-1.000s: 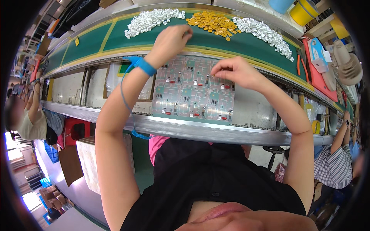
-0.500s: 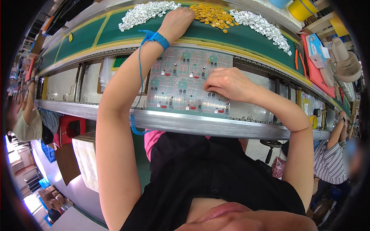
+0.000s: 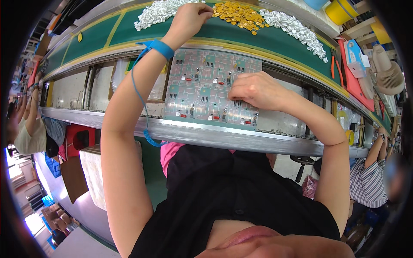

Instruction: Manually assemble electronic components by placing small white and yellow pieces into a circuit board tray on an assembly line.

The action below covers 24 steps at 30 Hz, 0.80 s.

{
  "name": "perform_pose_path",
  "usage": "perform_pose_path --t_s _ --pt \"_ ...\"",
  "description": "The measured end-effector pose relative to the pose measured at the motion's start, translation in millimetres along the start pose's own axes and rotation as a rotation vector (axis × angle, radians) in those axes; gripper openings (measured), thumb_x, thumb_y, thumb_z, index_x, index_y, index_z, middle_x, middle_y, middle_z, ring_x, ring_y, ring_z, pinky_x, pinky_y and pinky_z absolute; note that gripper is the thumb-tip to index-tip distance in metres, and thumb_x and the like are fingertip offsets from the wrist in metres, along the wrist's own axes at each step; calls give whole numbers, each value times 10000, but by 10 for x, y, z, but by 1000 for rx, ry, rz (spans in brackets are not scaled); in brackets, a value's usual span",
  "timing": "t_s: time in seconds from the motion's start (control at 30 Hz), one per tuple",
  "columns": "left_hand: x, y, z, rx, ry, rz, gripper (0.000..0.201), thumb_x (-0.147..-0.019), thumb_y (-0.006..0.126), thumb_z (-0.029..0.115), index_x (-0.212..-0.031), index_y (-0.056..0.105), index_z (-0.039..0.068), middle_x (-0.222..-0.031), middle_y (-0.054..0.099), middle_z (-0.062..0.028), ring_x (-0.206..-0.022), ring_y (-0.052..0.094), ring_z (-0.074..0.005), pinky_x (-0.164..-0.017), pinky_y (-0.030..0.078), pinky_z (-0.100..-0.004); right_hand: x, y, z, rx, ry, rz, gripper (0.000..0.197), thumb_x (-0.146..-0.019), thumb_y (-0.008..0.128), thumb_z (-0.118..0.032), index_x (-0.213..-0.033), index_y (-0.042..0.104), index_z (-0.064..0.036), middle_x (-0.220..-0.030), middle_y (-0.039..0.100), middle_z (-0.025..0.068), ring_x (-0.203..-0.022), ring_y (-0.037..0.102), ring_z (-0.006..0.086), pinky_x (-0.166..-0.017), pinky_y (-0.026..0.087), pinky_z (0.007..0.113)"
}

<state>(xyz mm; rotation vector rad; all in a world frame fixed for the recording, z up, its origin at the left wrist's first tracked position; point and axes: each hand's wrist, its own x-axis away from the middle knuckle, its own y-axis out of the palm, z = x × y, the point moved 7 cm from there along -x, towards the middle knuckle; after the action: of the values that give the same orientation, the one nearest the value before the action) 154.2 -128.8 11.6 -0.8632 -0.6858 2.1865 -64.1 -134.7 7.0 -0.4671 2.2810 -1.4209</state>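
A panel of printed circuit boards [image 3: 183,90] lies across the rails in front of me, with small red, white and black parts on it. My left hand [image 3: 190,20] reaches over to the left edge of a heap of yellow disc-shaped components [image 3: 241,16], its fingers pinched together; whatever they hold is hidden. A blue wrist strap [image 3: 160,48] with a coiled cord is on that wrist. Over the right half of the panel is my right hand [image 3: 258,91], fingers curled closed with the tips close to the board. I cannot make out anything in them.
White block-shaped components lie in a left heap [image 3: 157,15] and a right heap [image 3: 297,32] on the green shelf [image 3: 142,36]. Red-handled pliers [image 3: 337,69] and a small beige fan [image 3: 389,75] are at the right. A metal rail [image 3: 206,134] runs along the near side.
My left hand has shifted slightly left and away from the yellow heap's edge, and its forearm has swung left. My right hand has stayed nearly in place over the panel.
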Motion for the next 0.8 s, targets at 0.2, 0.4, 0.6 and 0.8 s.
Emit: perform_pose_path --t_s 0.2,0.4,0.6,0.8 --pt "372 -182 -83 360 -164 -82 188 -874 580 125 -990 631 -13 -772 650 -55 -671 611 -98 -617 509 -215 -26 31 -36 63 -37 -56 128 -711 608 -78 -837 629 -78 -814 620 21 -776 585 204 -583 490 325" --pt "729 -391 -220 416 -302 -122 174 -892 562 120 -999 622 -3 -756 637 -39 -652 581 -71 -603 488 -198 -75 -6 -137 116 -191 -106 24 -725 551 -105 -723 567 -88 -719 564 16 -780 571 199 -546 482 337" --pt "989 -512 -327 412 -371 -153 153 -889 550 92 -982 610 -13 -739 620 -30 -652 564 -72 -592 469 -204 -66 63 -150 198 -268 -153 177 -723 567 -104 -890 624 -103 -849 608 -3 -768 582 165 -539 484 303" --pt "1154 -510 -350 188 -267 -188 127 -872 523 57 -968 574 -9 -723 581 -39 -641 521 -98 -590 431 -239 -84 -51 -173 74 -120 -124 250 -745 628 -123 -993 625 -91 -912 624 21 -774 580 195 -602 490 322"
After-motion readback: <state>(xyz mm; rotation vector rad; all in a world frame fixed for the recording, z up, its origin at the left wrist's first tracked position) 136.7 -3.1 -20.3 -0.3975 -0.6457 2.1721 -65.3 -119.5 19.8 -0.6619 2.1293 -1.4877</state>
